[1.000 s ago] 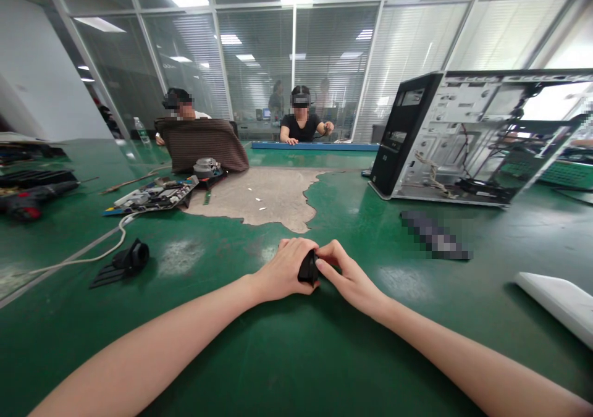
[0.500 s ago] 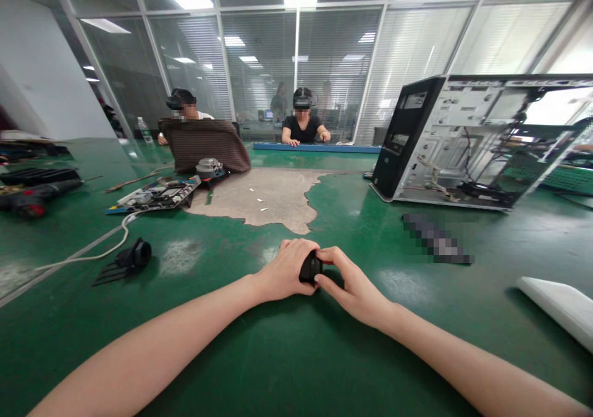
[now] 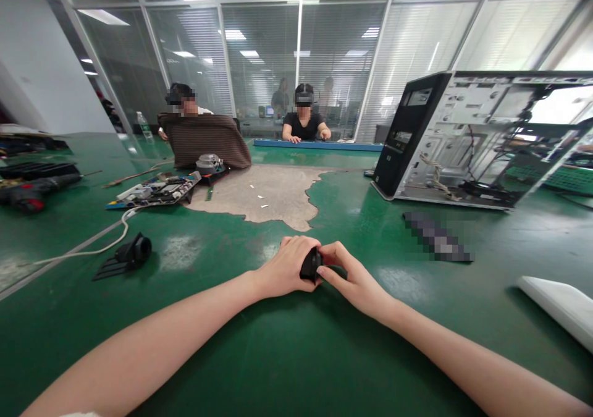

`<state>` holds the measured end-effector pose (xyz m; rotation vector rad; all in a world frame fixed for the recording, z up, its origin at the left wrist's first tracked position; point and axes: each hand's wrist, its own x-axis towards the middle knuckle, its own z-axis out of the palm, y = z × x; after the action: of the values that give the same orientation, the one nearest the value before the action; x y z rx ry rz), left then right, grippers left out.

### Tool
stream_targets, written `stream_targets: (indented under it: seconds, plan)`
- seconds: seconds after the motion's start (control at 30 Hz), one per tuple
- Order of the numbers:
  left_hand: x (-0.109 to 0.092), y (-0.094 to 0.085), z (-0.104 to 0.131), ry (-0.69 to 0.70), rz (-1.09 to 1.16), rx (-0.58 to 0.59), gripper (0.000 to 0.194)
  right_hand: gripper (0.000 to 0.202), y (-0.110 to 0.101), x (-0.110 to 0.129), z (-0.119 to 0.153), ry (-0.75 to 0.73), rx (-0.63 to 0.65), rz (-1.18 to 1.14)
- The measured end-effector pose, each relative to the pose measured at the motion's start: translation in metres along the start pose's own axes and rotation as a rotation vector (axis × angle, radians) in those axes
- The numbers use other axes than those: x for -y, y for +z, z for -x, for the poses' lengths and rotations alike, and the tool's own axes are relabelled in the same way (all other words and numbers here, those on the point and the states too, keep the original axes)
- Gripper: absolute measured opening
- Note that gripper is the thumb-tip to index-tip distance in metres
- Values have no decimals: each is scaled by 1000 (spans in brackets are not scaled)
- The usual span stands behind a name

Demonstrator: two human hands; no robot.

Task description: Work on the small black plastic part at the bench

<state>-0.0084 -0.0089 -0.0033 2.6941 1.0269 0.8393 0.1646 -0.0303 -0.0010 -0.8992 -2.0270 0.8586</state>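
A small black part (image 3: 309, 265) is held between both hands just above the green table (image 3: 287, 355), near the middle of the view. My left hand (image 3: 288, 269) wraps round it from the left, the back of the hand facing up. From the right, the thumb and index finger of my right hand (image 3: 354, 278) pinch the part's right side. To the left on the table lies a black round piece with long prongs (image 3: 132, 253). What the part is cannot be made out, since fingers cover much of it.
An open computer case (image 3: 417, 139) stands at the right, with a blurred dark flat item (image 3: 435, 236) and a white object (image 3: 563, 306) nearer. A circuit board (image 3: 157, 191), white cable (image 3: 118, 238) and power drill (image 3: 37, 191) lie left. Two people sit across the table.
The right thumb and fingers have shifted slightly on the black part, and more of its right side shows. The left hand keeps nearly the same place.
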Motion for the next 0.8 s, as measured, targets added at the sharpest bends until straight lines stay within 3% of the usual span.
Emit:
stream_targets:
  seconds: [0.13,0.27,0.4,0.53,0.7,0.8]
  plan:
    - [0,0,1,10,3,2,51,18,0,0,1,-49,-23,65]
    - [1,2,0,6,-1,-15,50,9,2,-1,-2,-1,-28,-14]
    - [1,1,0,10,-1,-7,50,13,4,-4,-4,44,-47,-44]
    - [0,1,0,-12,-4,-17,50,19,2,-5,-3,64,6,-51]
    - [0,1,1,-18,-1,-14,55,22,-2,1,1,-16,28,41]
    - [0,1,1,-14,-5,-20,54,14,-1,1,-1,18,25,-30]
